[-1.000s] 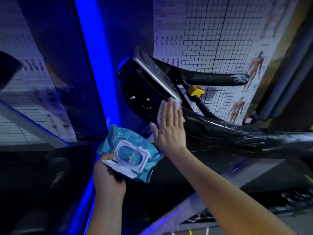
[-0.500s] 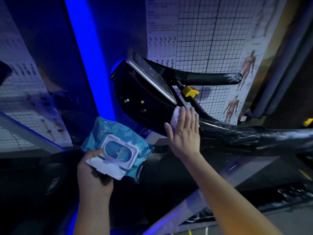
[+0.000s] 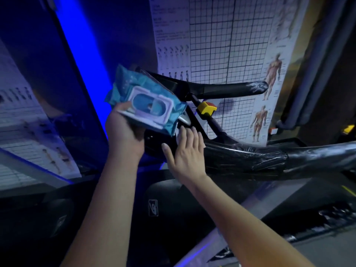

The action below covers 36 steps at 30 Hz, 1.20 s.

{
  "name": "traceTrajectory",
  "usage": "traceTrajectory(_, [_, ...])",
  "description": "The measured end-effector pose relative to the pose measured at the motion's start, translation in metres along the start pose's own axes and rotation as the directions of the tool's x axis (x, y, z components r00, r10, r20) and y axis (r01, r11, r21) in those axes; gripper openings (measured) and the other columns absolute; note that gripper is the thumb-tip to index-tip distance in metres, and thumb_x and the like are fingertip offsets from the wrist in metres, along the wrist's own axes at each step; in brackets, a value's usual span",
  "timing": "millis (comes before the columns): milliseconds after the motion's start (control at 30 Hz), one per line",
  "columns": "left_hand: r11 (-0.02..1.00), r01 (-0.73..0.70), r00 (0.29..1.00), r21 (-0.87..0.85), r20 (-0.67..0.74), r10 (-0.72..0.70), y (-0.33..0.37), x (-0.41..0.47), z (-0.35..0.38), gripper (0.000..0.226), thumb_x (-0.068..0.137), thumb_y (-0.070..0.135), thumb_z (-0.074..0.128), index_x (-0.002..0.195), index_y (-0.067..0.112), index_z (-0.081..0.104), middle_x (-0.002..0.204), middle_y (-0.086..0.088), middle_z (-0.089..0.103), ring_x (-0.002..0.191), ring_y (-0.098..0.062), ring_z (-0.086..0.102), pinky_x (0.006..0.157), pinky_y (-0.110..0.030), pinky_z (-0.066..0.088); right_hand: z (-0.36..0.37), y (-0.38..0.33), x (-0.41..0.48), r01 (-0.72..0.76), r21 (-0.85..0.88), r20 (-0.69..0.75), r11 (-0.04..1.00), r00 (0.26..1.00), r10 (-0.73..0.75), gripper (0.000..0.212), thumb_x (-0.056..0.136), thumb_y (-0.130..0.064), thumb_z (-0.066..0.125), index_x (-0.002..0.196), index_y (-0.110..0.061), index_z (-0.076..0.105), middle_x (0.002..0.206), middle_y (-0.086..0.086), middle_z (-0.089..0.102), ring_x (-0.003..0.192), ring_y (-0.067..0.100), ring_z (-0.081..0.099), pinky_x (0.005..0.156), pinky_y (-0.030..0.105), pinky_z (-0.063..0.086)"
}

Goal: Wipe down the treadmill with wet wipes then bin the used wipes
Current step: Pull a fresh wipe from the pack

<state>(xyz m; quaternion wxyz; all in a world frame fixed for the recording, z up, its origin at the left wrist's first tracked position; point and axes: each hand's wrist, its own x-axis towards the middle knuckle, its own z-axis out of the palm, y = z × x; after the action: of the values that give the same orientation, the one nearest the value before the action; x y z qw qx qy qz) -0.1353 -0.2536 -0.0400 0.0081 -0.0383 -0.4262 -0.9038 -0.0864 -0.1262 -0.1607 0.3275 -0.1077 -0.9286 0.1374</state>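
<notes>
The black treadmill console (image 3: 154,139) sits at centre, with plastic-wrapped handrails (image 3: 250,157) running right. My right hand (image 3: 185,151) lies flat on the console's side, pressing a white wet wipe (image 3: 178,132) whose edge shows by the fingertips. My left hand (image 3: 123,130) holds a blue wet-wipe pack (image 3: 146,101) with its white lid open, raised in front of the console screen and hiding most of it.
A yellow safety clip (image 3: 206,107) sits on a strut right of the pack. An upper handlebar (image 3: 231,89) reaches right. Grid and anatomy posters (image 3: 231,45) cover the wall behind. A blue light strip (image 3: 84,54) runs on the left. The dark treadmill deck (image 3: 154,209) lies below.
My left hand has lifted the pack up and right, in front of the console screen. My right hand slid the wipe right, then back left and down onto the console's side.
</notes>
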Motion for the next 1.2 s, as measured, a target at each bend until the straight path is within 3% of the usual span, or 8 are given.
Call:
traceTrajectory(200, [0.991,0.044,0.993,0.128,-0.117,-0.029,-0.030,0.035,0.048,0.048,0.083,0.008,0.064,0.130,0.005,0.066,0.116,-0.016,0.075,0.102,-0.037,0.074,0.079,-0.045,0.062,0.002,0.027,-0.007,0.046,-0.088,-0.034,0.995,0.998,-0.049,0.078,0.103,-0.058,0.035,0.152,0.002,0.033,0.151,0.019,0.042,0.144,0.036,0.033,0.122,0.049,0.021])
traceTrajectory(333, [0.979,0.037,0.993,0.198,-0.120,-0.013,-0.053,0.046,0.066,0.037,0.090,0.004,0.065,0.126,0.004,0.063,0.118,-0.020,0.073,0.110,-0.038,0.071,0.091,-0.050,0.059,0.002,0.063,-0.019,0.043,-0.105,-0.092,0.994,0.994,-0.053,0.077,0.102,-0.058,0.039,0.149,0.003,0.038,0.148,0.020,0.045,0.143,0.038,0.036,0.123,0.050,0.021])
traceTrajectory(433, [0.944,-0.012,0.996,0.329,-0.081,0.041,-0.066,0.048,0.073,0.021,0.096,0.010,0.065,0.117,0.010,0.061,0.117,-0.015,0.072,0.108,-0.031,0.071,0.087,-0.042,0.060,-0.001,0.098,-0.028,0.015,-0.099,-0.148,0.995,0.989,-0.029,0.077,0.100,-0.057,0.042,0.146,0.004,0.043,0.144,0.022,0.048,0.143,0.039,0.038,0.123,0.051,0.022])
traceTrajectory(567, [0.801,-0.093,0.994,0.591,0.014,0.105,-0.078,0.052,0.078,0.026,0.091,0.027,0.064,0.114,0.016,0.058,0.112,-0.003,0.070,0.102,-0.020,0.069,0.083,-0.036,0.057,-0.007,0.133,-0.038,-0.029,-0.093,-0.148,0.995,0.989,0.015,0.077,0.101,-0.058,0.037,0.145,0.005,0.043,0.146,0.021,0.047,0.145,0.039,0.035,0.123,0.054,0.019])
traceTrajectory(700, [0.541,-0.214,0.967,0.814,0.100,0.233,-0.082,0.052,0.077,0.018,0.103,0.024,0.055,0.115,0.012,0.051,0.112,-0.008,0.064,0.098,-0.027,0.065,0.077,-0.031,0.048,-0.013,0.101,-0.026,-0.135,-0.043,-0.102,0.990,0.986,0.130,0.082,0.100,-0.062,0.031,0.143,0.006,0.043,0.144,0.025,0.047,0.146,0.041,0.030,0.126,0.050,0.008])
traceTrajectory(833, [0.398,-0.304,0.934,0.865,0.187,0.306,-0.090,0.044,0.079,0.030,0.106,0.017,0.052,0.129,-0.002,0.050,0.126,-0.028,0.064,0.112,-0.041,0.063,0.074,-0.024,0.038,-0.004,0.052,-0.011,-0.098,0.018,-0.065,0.995,0.993,0.099,0.082,0.100,-0.064,0.029,0.144,0.005,0.044,0.143,0.024,0.049,0.144,0.041,0.034,0.126,0.050,0.009])
traceTrajectory(1000, [0.282,-0.352,0.921,0.893,0.276,0.276,-0.095,0.042,0.080,0.032,0.105,0.014,0.051,0.134,0.000,0.048,0.123,-0.027,0.065,0.108,-0.041,0.064,0.068,-0.019,0.032,0.003,0.062,-0.016,0.007,0.016,-0.109,1.000,0.994,-0.005,0.074,0.102,-0.058,0.035,0.147,0.000,0.044,0.145,0.017,0.050,0.143,0.036,0.038,0.124,0.049,0.019])
traceTrajectory(1200, [0.161,-0.369,0.921,0.915,0.338,0.192,-0.102,0.041,0.078,0.042,0.105,0.018,0.051,0.144,0.005,0.041,0.124,-0.027,0.062,0.106,-0.043,0.063,0.077,-0.035,0.041,-0.003,0.127,-0.032,0.040,-0.016,-0.168,0.999,0.985,-0.042,0.074,0.100,-0.057,0.042,0.145,0.002,0.046,0.145,0.018,0.049,0.144,0.037,0.037,0.125,0.049,0.018])
